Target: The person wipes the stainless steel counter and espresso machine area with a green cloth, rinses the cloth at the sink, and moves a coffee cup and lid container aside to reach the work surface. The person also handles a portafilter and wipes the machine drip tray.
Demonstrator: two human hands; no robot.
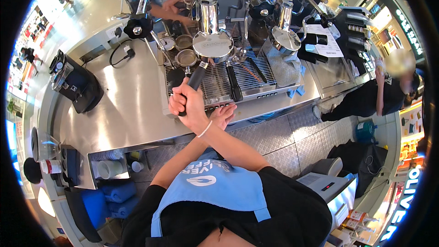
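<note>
My right hand [190, 104], with a white band at its wrist, is closed round the black handle of a portafilter [196, 77]. That handle slants up to the left chrome group head [212, 45] of an espresso machine; the portafilter's own head is hidden under it. My forearms cross, the right over the left. By the machine's front edge my left hand [224, 114] lies with its fingers stretched out, holding nothing. Beside the group head sits a round metal filter basket [186, 57]. Another black handle [234, 82] rests on the drip grate [217, 82].
A black grinder-like appliance [75, 82] and a black plug [130, 53] stand on the steel counter [123, 119] at left. A grey cloth [281, 66] hangs at the machine's right. White cups [109, 169] sit below the counter. Another person [384, 91] stands at far right.
</note>
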